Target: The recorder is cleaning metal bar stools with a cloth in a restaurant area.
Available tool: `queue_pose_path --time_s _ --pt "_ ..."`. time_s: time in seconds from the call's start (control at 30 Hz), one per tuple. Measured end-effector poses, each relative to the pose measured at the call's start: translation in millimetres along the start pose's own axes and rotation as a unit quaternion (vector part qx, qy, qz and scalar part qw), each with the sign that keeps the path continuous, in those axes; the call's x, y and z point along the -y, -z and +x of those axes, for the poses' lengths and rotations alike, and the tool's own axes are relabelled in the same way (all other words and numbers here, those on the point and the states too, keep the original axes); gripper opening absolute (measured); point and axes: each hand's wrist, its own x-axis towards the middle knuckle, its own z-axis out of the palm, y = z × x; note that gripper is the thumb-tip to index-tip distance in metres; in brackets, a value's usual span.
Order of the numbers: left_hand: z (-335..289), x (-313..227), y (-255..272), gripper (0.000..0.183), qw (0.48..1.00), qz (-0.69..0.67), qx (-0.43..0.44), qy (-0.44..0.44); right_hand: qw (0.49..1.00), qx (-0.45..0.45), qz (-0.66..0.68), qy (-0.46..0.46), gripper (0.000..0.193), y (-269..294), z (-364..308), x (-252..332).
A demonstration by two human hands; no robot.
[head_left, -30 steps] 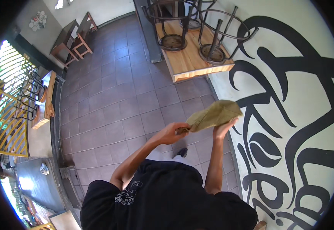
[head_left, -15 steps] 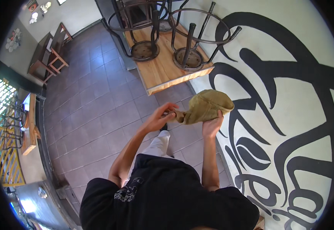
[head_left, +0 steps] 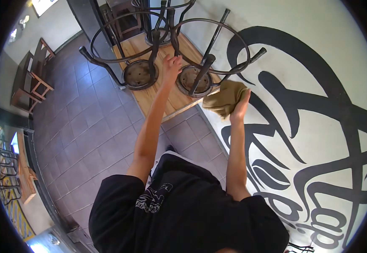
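Note:
My right hand (head_left: 240, 107) is closed on a rumpled olive-green cloth (head_left: 225, 99). The cloth hangs beside the near right corner of a wooden table (head_left: 149, 98), close to the wall. My left hand (head_left: 171, 68) reaches over the tabletop with nothing seen in it, its fingers apart and slightly bent. It is between two upturned metal stools, the left stool (head_left: 139, 75) and the right stool (head_left: 195, 80), whose round seats rest on the table with their legs up. The fingers are by a leg of the right stool; whether they touch it I cannot tell.
Another upturned stool (head_left: 158, 36) stands farther back on the table. Along the right runs a white wall (head_left: 234, 137) painted with large black lettering. Tiled floor (head_left: 91, 135) spreads to the left, with a dark wooden bench (head_left: 25, 80) and a wooden counter (head_left: 24, 179) at its far side.
My left hand has let go of the cloth and stretched forward over the table among the stools. The right hand has moved the cloth forward. I am closer to the table.

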Motion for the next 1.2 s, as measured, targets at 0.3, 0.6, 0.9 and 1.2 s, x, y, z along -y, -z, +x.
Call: queue_pose_path --time_s 0.3,0.6,0.9,1.2 --pt "28 -7 -25 0.051 0.996 0.081 0.031 0.000 0.994 -0.062 -0.087 0.008 0.029 -27 64 -9" --pt "5 -12 -28 0.061 0.994 0.089 0.055 -0.013 0.993 -0.072 -0.093 0.021 0.045 -33 64 -24" --pt "-1 -13 -15 0.061 0.992 0.098 0.078 -0.024 0.982 -0.156 -0.090 0.060 0.043 -47 34 -20" --pt "27 46 32 0.029 0.995 0.021 0.090 -0.030 0.992 -0.105 -0.058 0.030 0.041 -22 15 -15"
